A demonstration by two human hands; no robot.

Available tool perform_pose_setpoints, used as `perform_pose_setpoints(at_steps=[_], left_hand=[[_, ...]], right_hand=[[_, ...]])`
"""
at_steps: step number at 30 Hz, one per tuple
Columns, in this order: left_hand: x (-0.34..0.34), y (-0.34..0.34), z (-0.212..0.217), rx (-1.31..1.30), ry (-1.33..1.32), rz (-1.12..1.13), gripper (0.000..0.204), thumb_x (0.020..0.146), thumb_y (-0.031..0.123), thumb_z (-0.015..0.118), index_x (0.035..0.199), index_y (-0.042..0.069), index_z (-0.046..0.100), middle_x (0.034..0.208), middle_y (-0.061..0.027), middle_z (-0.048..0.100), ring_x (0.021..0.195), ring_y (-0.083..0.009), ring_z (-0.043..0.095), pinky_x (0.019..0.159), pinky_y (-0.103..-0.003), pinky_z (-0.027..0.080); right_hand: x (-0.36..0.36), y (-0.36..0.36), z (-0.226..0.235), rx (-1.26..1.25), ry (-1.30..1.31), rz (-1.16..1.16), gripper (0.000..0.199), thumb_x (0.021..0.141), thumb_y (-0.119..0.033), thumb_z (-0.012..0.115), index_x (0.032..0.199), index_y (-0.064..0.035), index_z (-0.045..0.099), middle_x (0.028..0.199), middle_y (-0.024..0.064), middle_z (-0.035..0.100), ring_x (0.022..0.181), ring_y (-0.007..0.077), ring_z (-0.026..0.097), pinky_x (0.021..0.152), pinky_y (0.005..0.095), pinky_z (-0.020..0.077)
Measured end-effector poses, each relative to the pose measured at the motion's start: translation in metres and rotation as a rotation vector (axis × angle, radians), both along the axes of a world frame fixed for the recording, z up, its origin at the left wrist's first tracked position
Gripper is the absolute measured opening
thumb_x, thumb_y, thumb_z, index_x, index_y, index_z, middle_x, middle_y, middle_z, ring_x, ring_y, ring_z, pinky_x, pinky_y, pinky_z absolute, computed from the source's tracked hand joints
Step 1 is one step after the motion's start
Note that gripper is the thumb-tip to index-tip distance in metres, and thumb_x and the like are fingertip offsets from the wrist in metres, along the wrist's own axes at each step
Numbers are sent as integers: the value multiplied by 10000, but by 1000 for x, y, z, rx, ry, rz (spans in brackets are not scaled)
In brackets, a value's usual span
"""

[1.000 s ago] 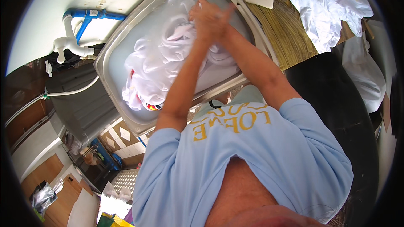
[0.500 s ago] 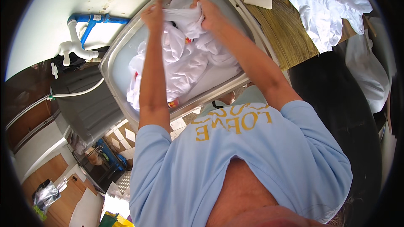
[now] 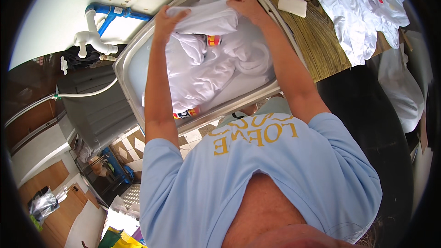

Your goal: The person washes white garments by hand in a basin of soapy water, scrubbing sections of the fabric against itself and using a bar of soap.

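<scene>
One bare left hand (image 3: 167, 23) and one bare right hand (image 3: 249, 7) pinch white cloth (image 3: 206, 19), spread near the far edge of the gray metal sink (image 3: 127, 88); moving it likely needs firm grips.

Head-worn view (wide fisheye) looks down.

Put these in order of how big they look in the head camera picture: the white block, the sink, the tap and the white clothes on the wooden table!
Largest to smallest, as they look:
1. sink
2. white clothes on the wooden table
3. tap
4. white block
</scene>
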State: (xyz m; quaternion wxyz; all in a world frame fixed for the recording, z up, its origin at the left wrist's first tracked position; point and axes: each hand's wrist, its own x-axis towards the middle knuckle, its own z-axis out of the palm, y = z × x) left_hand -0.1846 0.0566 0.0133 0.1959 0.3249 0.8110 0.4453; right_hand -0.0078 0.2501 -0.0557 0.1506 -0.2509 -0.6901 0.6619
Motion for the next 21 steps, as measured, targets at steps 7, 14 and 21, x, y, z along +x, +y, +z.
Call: perform_pose_setpoints(at_steps=[7, 14, 21], left_hand=[[12, -15, -87, -289, 596, -119, 397, 829, 379, 630, 819, -18, 609, 799, -232, 621, 736, -416, 570, 687, -434, 462], [-10, -28, -73, 216, -456, 92, 397, 922, 428, 550, 846, 54, 657, 791, -59, 645, 750, -206, 604, 691, -382, 490], [20, -6, -35, 691, -869, 119, 450, 927, 448, 526, 1012, 16, 618, 983, -109, 636, 945, -209, 585, 862, -349, 476]], right_hand=[[-6, -9, -26, 730, -468, 4, 279, 794, -300, 699, 883, -36, 675, 773, 60, 646, 719, 109, 582, 670, 309, 475], [2, -10, 16, -484, 131, 80, 295, 834, -351, 658, 830, -57, 656, 846, 37, 640, 811, 127, 570, 754, 278, 440], [-3, -25, 22, -930, 370, -16, 200, 820, -243, 676, 869, -53, 638, 850, 32, 630, 835, 141, 583, 783, 285, 458]])
